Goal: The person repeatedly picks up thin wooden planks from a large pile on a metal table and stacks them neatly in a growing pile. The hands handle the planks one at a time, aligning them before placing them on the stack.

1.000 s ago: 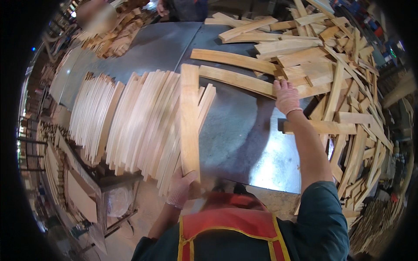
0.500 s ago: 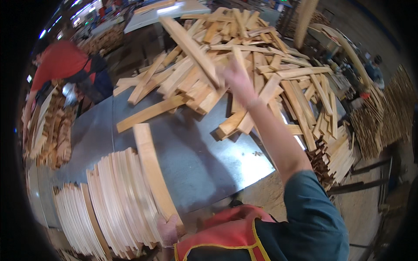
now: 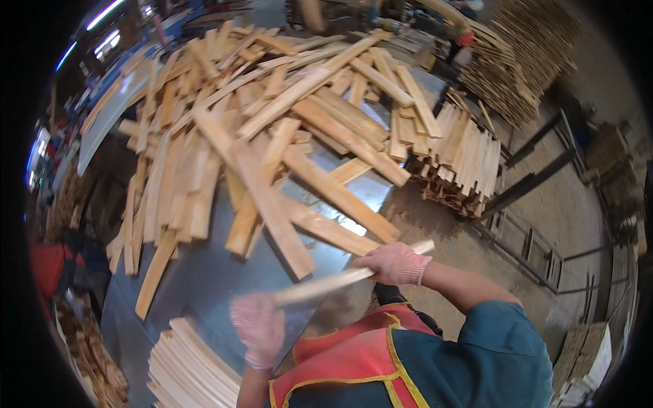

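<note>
My right hand (image 3: pixel 393 263) is curled round 1 pale strip (image 3: pixel 325 284); my left hand (image 3: pixel 258 326), blurred, is at its other end, grip unclear. The table (image 3: pixel 211 275) bears a wood heap (image 3: pixel 275 146) and a smaller stacked row (image 3: pixel 189 367); the strip crosses above its near edge.

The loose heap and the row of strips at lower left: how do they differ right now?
Arrangement: the heap is jumbled, its pieces crossing at many angles, while the row is packed side by side, all pointing much the same way.
Place: the heap spreads beyond the hands; the row lies close by the left hand.
Extent: the heap covers far more of the picture than the row.
Shared: both are pale, long wooden pieces.
</note>
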{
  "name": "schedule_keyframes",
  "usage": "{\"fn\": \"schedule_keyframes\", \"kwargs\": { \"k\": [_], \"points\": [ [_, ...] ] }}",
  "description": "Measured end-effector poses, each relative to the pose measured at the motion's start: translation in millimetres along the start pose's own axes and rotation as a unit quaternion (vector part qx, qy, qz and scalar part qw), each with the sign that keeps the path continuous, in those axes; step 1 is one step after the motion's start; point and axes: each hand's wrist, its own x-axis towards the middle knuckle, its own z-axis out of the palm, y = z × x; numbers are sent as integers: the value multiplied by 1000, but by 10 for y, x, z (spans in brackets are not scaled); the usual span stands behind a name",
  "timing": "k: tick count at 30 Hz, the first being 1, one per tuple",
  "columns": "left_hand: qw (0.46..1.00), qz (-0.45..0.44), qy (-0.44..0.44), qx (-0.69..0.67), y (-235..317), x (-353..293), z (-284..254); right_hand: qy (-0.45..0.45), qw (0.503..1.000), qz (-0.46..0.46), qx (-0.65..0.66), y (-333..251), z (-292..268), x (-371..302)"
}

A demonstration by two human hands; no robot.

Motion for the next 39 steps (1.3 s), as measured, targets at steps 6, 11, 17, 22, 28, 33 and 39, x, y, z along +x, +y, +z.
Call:
{"fn": "schedule_keyframes", "kwargs": {
  "k": [6, 11, 17, 22, 28, 33, 39],
  "points": [
    [938, -331, -65, -82, 186, 1433, 1235, 399, 768, 318, 388, 2293, 394, -722],
    [799, -550, -33, -242, 1017, 2264, 2036, 468, 632, 530, 316, 4178, -56, -931],
    [666, -549, 95, -495, 965, 2346, 2407, 429, 602, 509, 441, 6488, 4, -341],
    [687, -566, 78, -448, 922, 2263, 2374, 461, 556, 520, 457, 6882, -369, 517],
    [633, -597, 105, -482, 1072, 2237, 2287, 415, 756, 445, 241, 6552, 92, 638],
    [458, -689, 115, -550, 1174, 2522, 2191, 329, 708, 277, 561, 5221, 189, 47],
    [532, -598, 243, -548, 1120, 2179, 2395, 188, 735, 286, 586, 3892, 700, -308]
  ]
}}
